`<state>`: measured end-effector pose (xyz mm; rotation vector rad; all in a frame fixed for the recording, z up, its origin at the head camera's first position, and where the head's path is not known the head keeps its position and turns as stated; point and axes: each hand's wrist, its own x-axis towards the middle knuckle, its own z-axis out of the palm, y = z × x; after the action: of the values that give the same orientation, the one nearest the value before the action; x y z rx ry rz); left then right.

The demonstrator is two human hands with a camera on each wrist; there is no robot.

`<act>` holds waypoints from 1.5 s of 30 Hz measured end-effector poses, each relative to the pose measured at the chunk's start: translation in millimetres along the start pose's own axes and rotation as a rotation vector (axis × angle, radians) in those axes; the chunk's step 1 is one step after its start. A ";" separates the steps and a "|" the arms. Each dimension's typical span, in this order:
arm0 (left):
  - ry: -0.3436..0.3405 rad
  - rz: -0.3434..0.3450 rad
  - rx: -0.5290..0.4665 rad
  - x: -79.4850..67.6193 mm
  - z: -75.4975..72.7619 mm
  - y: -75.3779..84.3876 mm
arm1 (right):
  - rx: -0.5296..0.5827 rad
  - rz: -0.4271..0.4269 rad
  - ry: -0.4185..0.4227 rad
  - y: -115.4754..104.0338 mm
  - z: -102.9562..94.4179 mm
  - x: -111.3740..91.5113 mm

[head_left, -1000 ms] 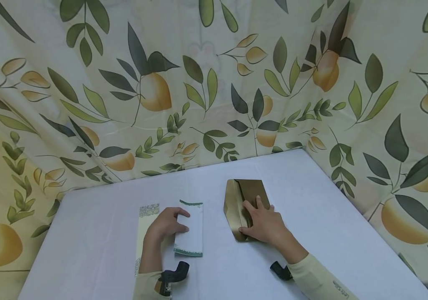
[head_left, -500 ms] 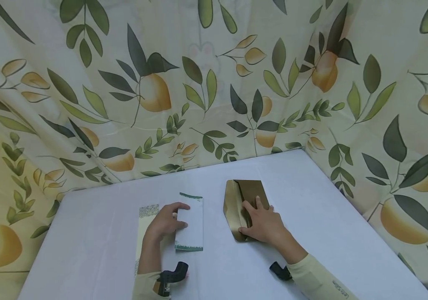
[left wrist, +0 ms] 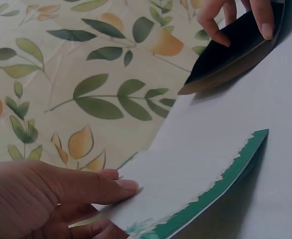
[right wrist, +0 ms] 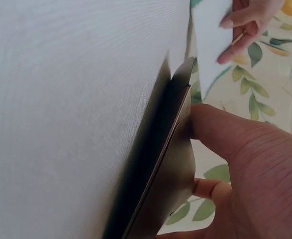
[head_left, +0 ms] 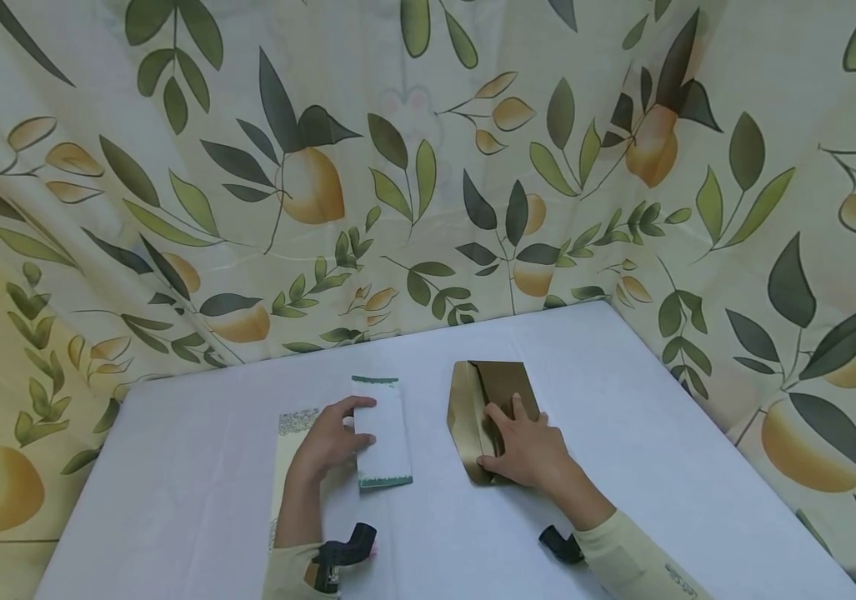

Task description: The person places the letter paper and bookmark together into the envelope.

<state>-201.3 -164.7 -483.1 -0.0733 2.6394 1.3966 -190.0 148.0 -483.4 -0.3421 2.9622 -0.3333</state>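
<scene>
My left hand (head_left: pixel 326 437) pinches a white card (head_left: pixel 384 433) with green-trimmed ends by its left edge. In the left wrist view, the thumb lies on top of the card (left wrist: pixel 170 181), which bows and stands off the table along its green end. To the right, my right hand (head_left: pixel 528 446) grips a gold envelope (head_left: pixel 503 379) with its flap spread to the left. The envelope's mouth (left wrist: pixel 235 55) gapes, dark inside, with fingertips at it. In the right wrist view, my thumb presses against the envelope (right wrist: pixel 168 179); some fingers are partly hidden behind it.
A pale yellow strip of paper (head_left: pixel 296 421) with a patterned end lies beneath the left forearm. The white-covered table (head_left: pixel 668 467) ends at a back edge against a curtain (head_left: pixel 428 167) printed with leaves and fruit. Black wrist mounts (head_left: pixel 348 546) jut from the sleeves.
My left hand has raised the card a little away from me and tilted it, its lower end swinging right. The right hand and the envelope have stayed in place.
</scene>
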 end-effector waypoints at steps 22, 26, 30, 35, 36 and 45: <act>-0.088 0.050 -0.223 4.7 13.4 11.8 | 0.027 -0.030 0.023 -6.6 1.5 -2.7; -0.100 0.065 -0.236 5.9 17.5 12.2 | 0.017 -0.039 0.035 -8.9 3.8 -3.8; -0.099 0.076 -0.250 6.8 20.9 13.3 | 0.009 -0.035 0.036 -9.5 6.3 -3.2; -0.086 0.075 -0.254 7.2 26.1 17.1 | 0.009 -0.038 0.037 -10.4 6.9 -3.3; -0.086 0.075 -0.256 7.5 27.8 17.8 | 0.008 -0.038 0.038 -10.6 6.9 -3.4; -0.128 0.099 -0.295 8.9 49.4 22.6 | 0.012 -0.045 0.046 -11.3 7.2 -3.8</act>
<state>-207.1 -110.9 -493.4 0.1114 2.3469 1.7506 -182.7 136.7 -487.2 -0.4056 3.0001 -0.3692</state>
